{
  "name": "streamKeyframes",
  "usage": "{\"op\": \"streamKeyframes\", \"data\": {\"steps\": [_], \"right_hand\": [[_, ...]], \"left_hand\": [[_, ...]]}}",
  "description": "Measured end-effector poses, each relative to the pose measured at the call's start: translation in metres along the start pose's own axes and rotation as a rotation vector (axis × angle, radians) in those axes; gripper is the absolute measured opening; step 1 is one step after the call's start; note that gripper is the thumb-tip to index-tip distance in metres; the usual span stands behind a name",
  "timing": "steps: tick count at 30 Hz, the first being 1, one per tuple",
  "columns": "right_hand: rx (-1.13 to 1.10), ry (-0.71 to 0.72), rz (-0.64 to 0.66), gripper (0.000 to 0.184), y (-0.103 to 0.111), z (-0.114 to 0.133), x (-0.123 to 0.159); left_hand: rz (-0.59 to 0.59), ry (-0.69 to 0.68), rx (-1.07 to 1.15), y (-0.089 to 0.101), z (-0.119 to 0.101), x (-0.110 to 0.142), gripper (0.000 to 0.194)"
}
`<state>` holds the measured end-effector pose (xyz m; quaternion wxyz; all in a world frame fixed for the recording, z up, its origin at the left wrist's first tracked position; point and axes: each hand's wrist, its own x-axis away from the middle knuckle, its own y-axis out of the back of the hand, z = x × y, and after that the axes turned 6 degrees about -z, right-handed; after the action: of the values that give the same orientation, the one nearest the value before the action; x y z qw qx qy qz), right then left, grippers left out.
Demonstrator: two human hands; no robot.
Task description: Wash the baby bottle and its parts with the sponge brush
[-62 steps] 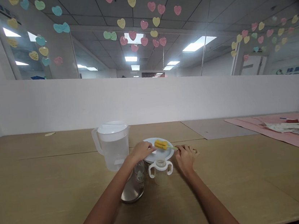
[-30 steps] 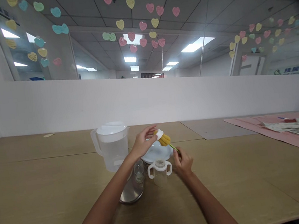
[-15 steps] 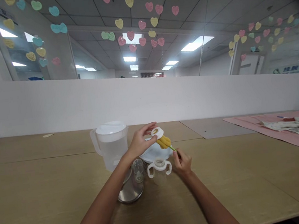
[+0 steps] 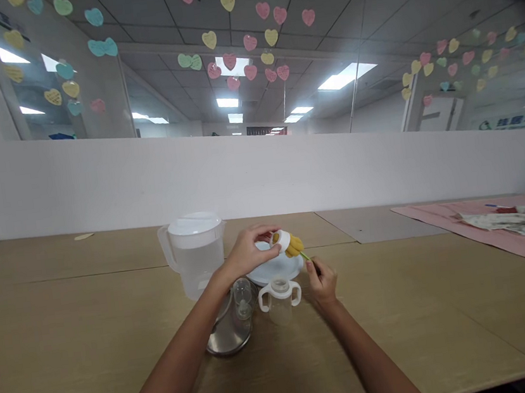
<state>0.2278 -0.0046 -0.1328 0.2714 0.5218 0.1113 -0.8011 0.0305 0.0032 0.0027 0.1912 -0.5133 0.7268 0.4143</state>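
My left hand (image 4: 252,249) pinches a white bottle collar ring (image 4: 283,240) above the plate. A yellow sponge brush (image 4: 293,246) presses against the ring, and some yellow shows through its opening. My right hand (image 4: 322,280) is closed round the brush's thin green handle. Below my hands stands a clear baby bottle (image 4: 280,306) with two white side handles and an uncapped neck. Left of it, a clear bottle cap and nipple (image 4: 243,297) rest on a round metal tray (image 4: 230,341). Behind the bottle lies a pale plate (image 4: 272,272).
A lidded clear pitcher (image 4: 197,255) holding water stands left of the plate. A pink cloth (image 4: 418,219) with printed items lies at the far right, near a grey mat (image 4: 375,224). A white wall (image 4: 260,177) closes off the table's back.
The collar ring has turned in my left hand and moved slightly right and down. The sponge brush has shifted with it, its head now less steeply tilted.
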Motion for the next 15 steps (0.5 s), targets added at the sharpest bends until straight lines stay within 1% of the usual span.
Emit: {"op": "streamKeyframes", "data": {"steps": [8, 15], "right_hand": [[0.078, 0.183, 0.007, 0.027, 0.0049, -0.0017, -0.0022], [0.045, 0.262, 0.001, 0.026, 0.0069, 0.0015, -0.0029]], "left_hand": [[-0.016, -0.067, -0.009, 0.0011, -0.0056, 0.0015, 0.036], [-0.028, -0.098, -0.018, 0.0016, -0.0084, 0.0011, 0.034]]}}
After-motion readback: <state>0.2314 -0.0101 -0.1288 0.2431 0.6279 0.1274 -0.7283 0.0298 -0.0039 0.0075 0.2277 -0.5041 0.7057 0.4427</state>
